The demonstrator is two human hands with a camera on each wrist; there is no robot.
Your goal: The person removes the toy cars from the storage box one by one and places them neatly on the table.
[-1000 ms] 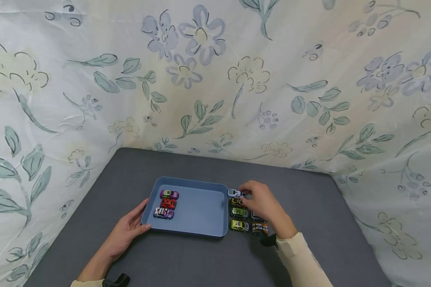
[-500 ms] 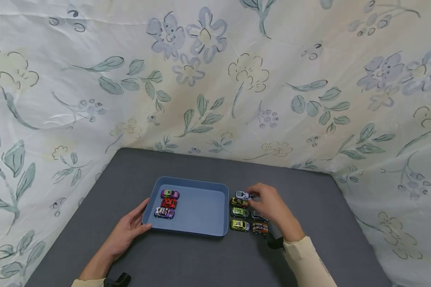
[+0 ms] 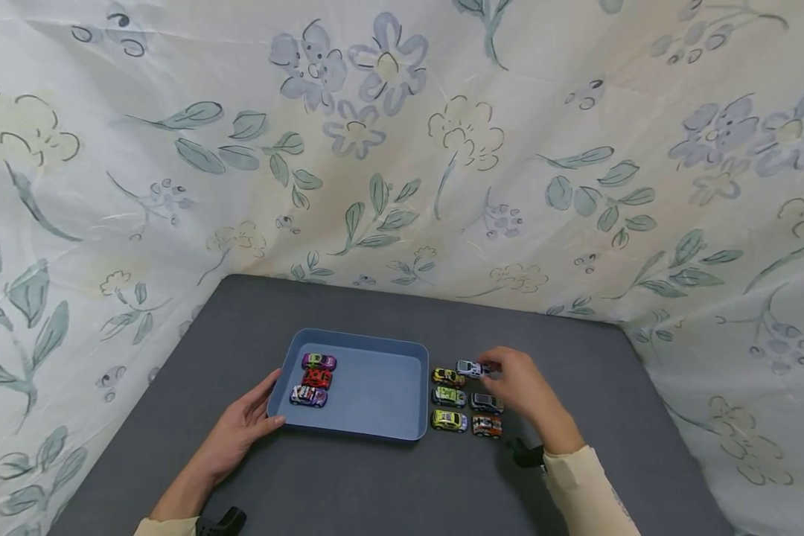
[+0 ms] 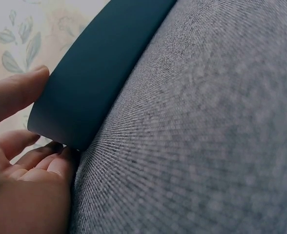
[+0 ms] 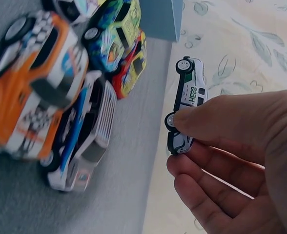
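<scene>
My right hand (image 3: 519, 380) pinches a white toy car (image 5: 192, 83) with green lettering between thumb and fingers; in the right wrist view it is off the table. Left of it in the head view are a yellow toy car (image 3: 448, 377), a green toy car (image 3: 449, 396) and another yellow toy car (image 3: 450, 420). Nearer my right wrist stand a dark-topped toy car (image 3: 486, 403) and an orange toy car (image 3: 487, 426). My left hand (image 3: 237, 428) grips the left front corner of a blue tray (image 3: 382, 387), thumb and fingers on its outer walls (image 4: 80, 87).
Inside the tray's left side sit a purple-green toy car (image 3: 318, 361), a red toy car (image 3: 317, 378) and a white-purple toy car (image 3: 308, 396). A dark grey table (image 3: 348, 484) carries everything. Floral cloth (image 3: 402, 149) rises behind and beside it.
My right hand has moved right, away from the tray, carrying the white toy car from beside the tray's right wall. The left hand and the cars in the tray stay put.
</scene>
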